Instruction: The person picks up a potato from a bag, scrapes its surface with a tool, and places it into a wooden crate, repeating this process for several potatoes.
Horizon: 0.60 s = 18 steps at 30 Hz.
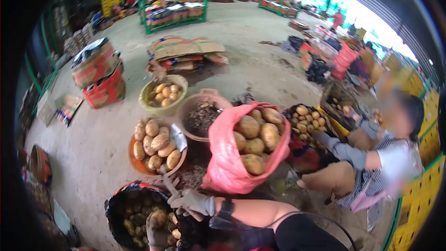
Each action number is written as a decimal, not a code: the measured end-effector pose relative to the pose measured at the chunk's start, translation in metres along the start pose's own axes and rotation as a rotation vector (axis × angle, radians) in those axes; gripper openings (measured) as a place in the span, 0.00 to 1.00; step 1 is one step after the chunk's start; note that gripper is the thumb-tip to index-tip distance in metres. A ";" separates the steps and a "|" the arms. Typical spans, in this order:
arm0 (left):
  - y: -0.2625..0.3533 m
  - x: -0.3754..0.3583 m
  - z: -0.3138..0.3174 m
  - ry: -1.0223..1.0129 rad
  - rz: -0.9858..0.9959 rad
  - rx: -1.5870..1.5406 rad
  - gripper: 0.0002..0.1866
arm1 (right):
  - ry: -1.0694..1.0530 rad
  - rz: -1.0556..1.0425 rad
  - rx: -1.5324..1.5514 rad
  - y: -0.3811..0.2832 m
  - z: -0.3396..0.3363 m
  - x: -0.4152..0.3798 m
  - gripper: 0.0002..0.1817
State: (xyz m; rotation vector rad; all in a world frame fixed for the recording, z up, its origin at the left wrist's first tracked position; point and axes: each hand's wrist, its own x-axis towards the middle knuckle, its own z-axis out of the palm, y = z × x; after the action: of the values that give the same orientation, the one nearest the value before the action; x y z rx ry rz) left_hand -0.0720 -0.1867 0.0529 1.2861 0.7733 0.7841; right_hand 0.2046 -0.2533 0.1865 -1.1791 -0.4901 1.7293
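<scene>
My left hand (156, 236), in a grey work glove, is at the bottom over a black-lined basket (113, 209) of potatoes. Its fingers are closed around a potato (159, 218). My right hand (193, 203), also gloved, is above the basket's right rim, fingers curled. A thin greyish piece (168, 183) extends up from its fingertips; I cannot make out what it is. Just beyond stands an orange bowl (133, 158) of larger potatoes with a pale sheet at its edge. To the right is an open pink sack (223, 158) full of big potatoes.
A pale green basin (144, 97) of potatoes and a pink tub (186, 125) of dark debris stand farther off. At right, a seated co-worker (357, 158) reaches toward another potato basket (306, 123). Flattened cardboard (186, 49), stacked red bags (104, 86) and yellow crates (418, 204) lie around.
</scene>
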 end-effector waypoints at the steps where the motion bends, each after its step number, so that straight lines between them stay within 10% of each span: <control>1: 0.031 -0.014 0.021 -0.031 0.007 0.005 0.26 | 0.003 -0.032 -0.114 0.011 0.000 0.003 0.10; 3: 0.082 -0.038 0.048 -0.012 -0.132 -0.340 0.25 | -0.034 -0.029 -0.277 0.018 0.003 -0.008 0.12; 6: 0.083 -0.068 0.049 0.037 0.129 0.284 0.29 | -0.192 0.021 -0.158 0.019 0.013 -0.040 0.16; 18: 0.138 -0.143 0.106 0.090 0.164 -0.021 0.38 | -0.586 -0.050 0.191 0.041 0.034 -0.100 0.13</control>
State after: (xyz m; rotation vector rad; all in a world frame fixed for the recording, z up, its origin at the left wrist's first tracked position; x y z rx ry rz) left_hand -0.0665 -0.3474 0.2108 1.3143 0.7360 0.9846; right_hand 0.1632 -0.3529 0.2204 -0.5067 -0.6740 2.0207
